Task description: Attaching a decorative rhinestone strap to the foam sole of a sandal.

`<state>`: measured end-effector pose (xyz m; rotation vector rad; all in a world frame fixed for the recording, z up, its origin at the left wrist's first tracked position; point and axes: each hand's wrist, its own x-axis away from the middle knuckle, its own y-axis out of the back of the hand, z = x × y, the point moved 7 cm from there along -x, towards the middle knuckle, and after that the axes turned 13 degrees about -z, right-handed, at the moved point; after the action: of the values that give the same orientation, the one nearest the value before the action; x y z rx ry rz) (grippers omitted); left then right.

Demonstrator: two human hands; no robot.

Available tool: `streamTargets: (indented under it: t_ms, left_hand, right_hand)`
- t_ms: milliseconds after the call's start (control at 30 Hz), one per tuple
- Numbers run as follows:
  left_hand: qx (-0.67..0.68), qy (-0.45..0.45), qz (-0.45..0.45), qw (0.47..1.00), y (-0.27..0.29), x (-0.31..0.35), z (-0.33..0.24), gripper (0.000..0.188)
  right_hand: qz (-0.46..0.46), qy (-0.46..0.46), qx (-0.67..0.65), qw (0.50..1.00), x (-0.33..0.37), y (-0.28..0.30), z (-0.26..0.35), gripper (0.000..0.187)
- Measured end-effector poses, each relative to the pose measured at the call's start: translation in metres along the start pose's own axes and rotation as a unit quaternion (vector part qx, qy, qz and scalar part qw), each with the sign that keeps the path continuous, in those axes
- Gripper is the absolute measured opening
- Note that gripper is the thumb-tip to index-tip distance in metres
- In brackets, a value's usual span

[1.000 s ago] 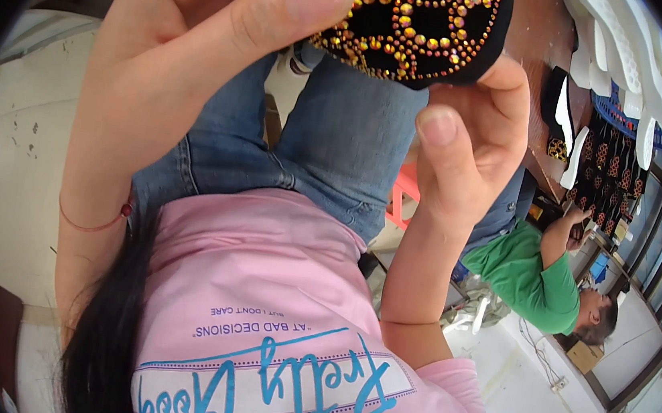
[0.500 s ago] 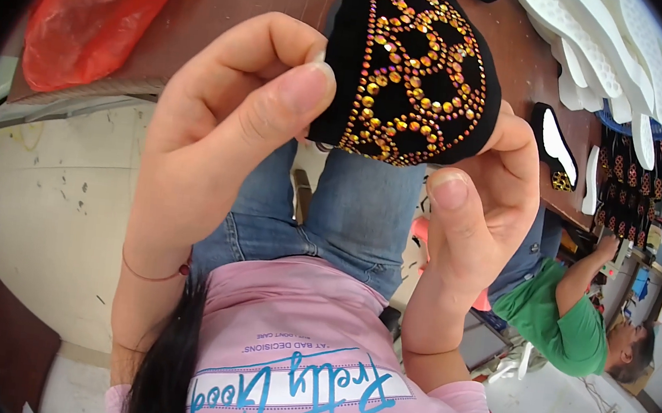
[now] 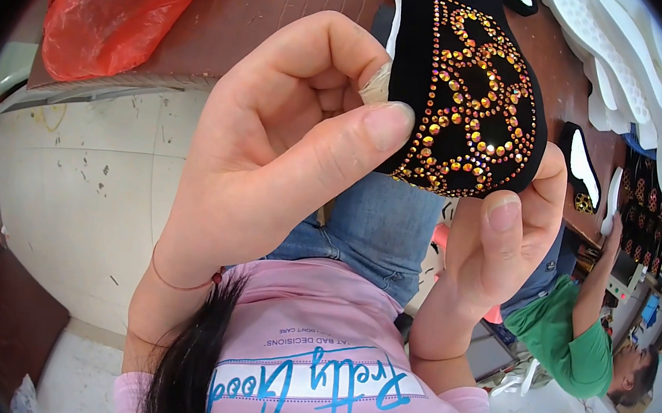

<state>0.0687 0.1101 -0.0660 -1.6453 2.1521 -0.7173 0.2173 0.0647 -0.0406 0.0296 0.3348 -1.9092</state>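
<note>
A black shoe upper (image 3: 410,70), studded with orange-gold stones in rings, is held up in front of me above my lap. My left hand (image 3: 273,144) pinches its left edge: the thumb lies on the front and the index finger, with a beige wrap on its tip, is behind. My right hand (image 3: 505,241) curls its fingers behind the right edge, while its thumb sits at the lower rim. A white strip (image 3: 393,11) shows along the upper's left side. What lies behind the upper is hidden.
The brown table (image 3: 288,0) bears a red plastic bag (image 3: 126,8) at left, and a stack of white soles (image 3: 606,50) and a black-and-white shoe piece (image 3: 581,164) at right. A co-worker in green (image 3: 563,336) reaches toward hanging studded uppers (image 3: 650,200).
Both hands and the upper have shifted right and slightly down in view. My left thumb now overlaps the upper's edge, and the white strip has come into sight. The co-worker's arm is straighter.
</note>
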Motion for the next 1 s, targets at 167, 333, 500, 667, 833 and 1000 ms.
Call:
streamTargets:
  t_ms: [167, 333, 500, 667, 833, 1000]
  left_hand:
    - [-0.005, -0.007, -0.001, 1.000, 0.001, 0.000, 0.002, 0.018]
    - [-0.009, -0.007, -0.009, 1.000, 0.000, 0.000, 0.005, 0.019]
    - [0.002, -0.009, -0.020, 1.000, -0.005, 0.000, 0.007, 0.018]
    - [-0.009, -0.024, -0.024, 0.999, -0.007, -0.002, 0.009, 0.018]
    - [-0.020, -0.021, -0.028, 0.999, -0.010, -0.006, 0.012, 0.018]
    - [-0.021, -0.003, -0.046, 0.999, -0.012, -0.008, 0.017, 0.018]
  right_hand:
    - [0.023, 0.027, 0.018, 0.999, 0.001, 0.000, -0.001, 0.034]
    - [0.032, 0.031, 0.017, 0.999, 0.001, 0.002, -0.002, 0.034]
    - [0.046, 0.035, 0.011, 0.998, -0.001, 0.004, -0.001, 0.034]
    - [0.055, 0.016, -0.019, 0.998, -0.003, 0.008, 0.000, 0.032]
    - [0.055, -0.004, -0.030, 0.998, -0.007, 0.016, 0.000, 0.030]
    - [0.069, -0.001, -0.013, 0.998, -0.013, 0.020, 0.000, 0.028]
